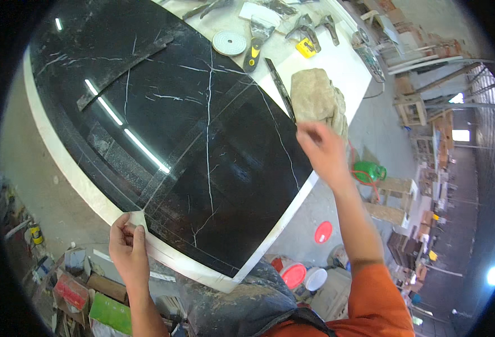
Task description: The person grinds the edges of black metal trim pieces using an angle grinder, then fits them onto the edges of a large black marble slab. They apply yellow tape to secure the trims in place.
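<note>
A glossy black stone slab (pixel 247 185) with white veins and a pale rim (pixel 171 257) fills the middle of the view. At its near left edge my left hand (pixel 128 241) pinches a small pale sheet (pixel 139 218) between thumb and fingers. My right hand (pixel 321 150) hovers by the slab's right edge, fingers curled together and slightly blurred. Its fingertips are close to the lower end of a thin dark strip (pixel 280 87); whether they touch it, I cannot tell. Just beyond that hand lies a dusty tan cloth bundle (pixel 313 95).
Across the slab lies a long dark bar (pixel 125 72). Behind are a round pale disc (pixel 229 43), a yellow-and-black scraper (pixel 254 51), a yellow tape measure (pixel 306 48) and clamps (pixel 329 28). Buckets (pixel 292 274), a green gas cylinder (pixel 369 172) and boxes (pixel 110 312) stand on the floor.
</note>
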